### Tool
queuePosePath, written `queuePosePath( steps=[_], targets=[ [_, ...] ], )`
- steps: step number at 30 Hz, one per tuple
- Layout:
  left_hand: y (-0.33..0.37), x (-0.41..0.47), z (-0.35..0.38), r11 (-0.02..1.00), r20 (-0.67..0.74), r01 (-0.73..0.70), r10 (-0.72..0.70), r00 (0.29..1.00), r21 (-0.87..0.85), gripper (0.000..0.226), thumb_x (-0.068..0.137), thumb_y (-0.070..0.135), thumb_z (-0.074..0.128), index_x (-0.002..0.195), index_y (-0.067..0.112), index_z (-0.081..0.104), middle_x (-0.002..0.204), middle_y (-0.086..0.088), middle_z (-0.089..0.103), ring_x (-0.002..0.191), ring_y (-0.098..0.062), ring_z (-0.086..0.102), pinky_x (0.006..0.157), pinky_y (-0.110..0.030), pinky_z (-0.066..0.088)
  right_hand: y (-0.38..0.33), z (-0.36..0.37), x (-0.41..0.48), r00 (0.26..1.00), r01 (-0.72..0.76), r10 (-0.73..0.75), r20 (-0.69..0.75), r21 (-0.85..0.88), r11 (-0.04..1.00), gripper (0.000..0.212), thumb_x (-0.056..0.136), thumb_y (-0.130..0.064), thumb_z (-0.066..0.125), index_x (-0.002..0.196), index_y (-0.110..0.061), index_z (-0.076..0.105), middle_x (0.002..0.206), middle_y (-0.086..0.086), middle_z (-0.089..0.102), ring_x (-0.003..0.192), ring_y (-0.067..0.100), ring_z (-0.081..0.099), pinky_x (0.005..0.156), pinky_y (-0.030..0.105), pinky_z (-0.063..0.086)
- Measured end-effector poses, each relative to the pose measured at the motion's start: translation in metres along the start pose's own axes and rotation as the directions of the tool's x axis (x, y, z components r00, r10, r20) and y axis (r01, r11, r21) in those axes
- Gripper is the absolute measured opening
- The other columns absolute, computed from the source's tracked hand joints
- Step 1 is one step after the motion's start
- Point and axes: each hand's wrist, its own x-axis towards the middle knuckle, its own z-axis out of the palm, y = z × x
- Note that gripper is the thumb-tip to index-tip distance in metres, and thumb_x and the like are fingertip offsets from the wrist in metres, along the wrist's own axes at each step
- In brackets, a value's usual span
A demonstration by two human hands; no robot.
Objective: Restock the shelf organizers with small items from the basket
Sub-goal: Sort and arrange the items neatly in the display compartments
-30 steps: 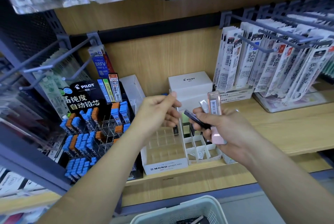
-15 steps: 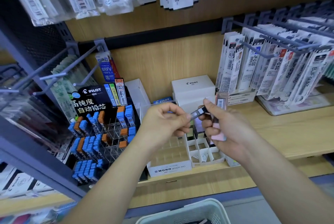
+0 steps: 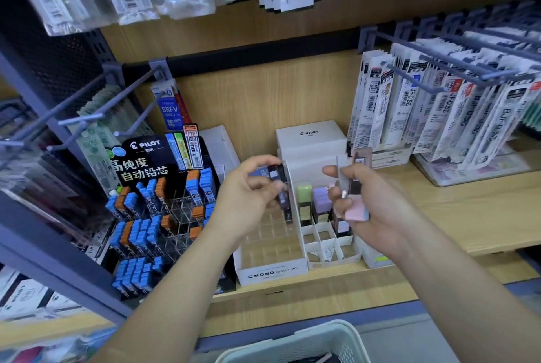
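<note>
Lead cases in both my hands, over the shelf trays.

On the left stands the black display rack (image 3: 164, 201) of blue and orange lead cases. Just right of it my left hand (image 3: 248, 195) pinches one dark case (image 3: 279, 184) between thumb and fingers, held above the clear-celled tray (image 3: 272, 270) marked MONO. Next to that sits the white divided tray (image 3: 328, 242), with a green case (image 3: 304, 201) and a purple case (image 3: 320, 203) standing upright in its back cells. My right hand (image 3: 377, 204) is closed on a bunch of cases (image 3: 355, 187), pink and dark ones, above that tray. The white basket (image 3: 307, 345) shows at the bottom edge, below the shelf.
</note>
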Motion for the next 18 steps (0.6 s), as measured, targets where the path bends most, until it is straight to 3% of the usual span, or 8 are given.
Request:
queuePosePath(
  steps=[3,7,13,18],
  targets=[
    [-0.015,0.006,0.003,1.000,-0.064,0.003,-0.002,0.998,0.009,0.028,0.085,0.001,0.067,0.101,0.024,0.069,0.079,-0.025,0.064,0.072,-0.024,0.062,0.077,-0.036,0.059,-0.002,-0.006,-0.001,1.000,0.012,-0.012,-0.014,-0.035,0.999,0.018,0.095,-0.011,0.058,0.103,0.003,0.066,0.057,0.011,0.064,0.051,0.016,0.057,0.034,0.015,0.034],
    [-0.028,0.014,0.011,0.998,-0.150,-0.013,0.024,0.988,0.069,0.026,0.083,0.003,0.070,0.093,0.027,0.073,0.066,-0.001,0.053,0.067,-0.016,0.057,0.075,-0.033,0.059,-0.001,-0.006,-0.005,1.000,0.030,-0.030,0.010,-0.075,0.997,0.017,0.094,-0.014,0.060,0.102,0.000,0.065,0.055,0.006,0.067,0.056,0.018,0.063,0.032,0.014,0.032],
    [-0.042,0.016,0.020,0.950,-0.167,-0.070,0.126,0.978,0.305,0.020,0.080,0.013,0.075,0.092,0.028,0.070,0.067,0.009,0.057,0.059,-0.005,0.053,0.064,-0.020,0.049,0.001,-0.004,-0.005,0.999,0.046,-0.043,0.028,-0.108,0.993,0.022,0.091,-0.015,0.064,0.109,-0.001,0.065,0.063,0.006,0.066,0.055,0.018,0.065,0.032,0.015,0.031],
    [-0.049,0.014,0.025,0.885,-0.114,-0.127,0.198,0.974,0.448,0.017,0.079,0.015,0.076,0.094,0.022,0.074,0.073,0.007,0.064,0.067,-0.007,0.057,0.072,-0.020,0.049,0.003,-0.007,-0.003,0.999,0.039,-0.035,0.037,-0.135,0.990,0.022,0.091,-0.012,0.064,0.111,-0.001,0.063,0.074,0.008,0.068,0.053,0.017,0.065,0.032,0.015,0.030]
  ],
)
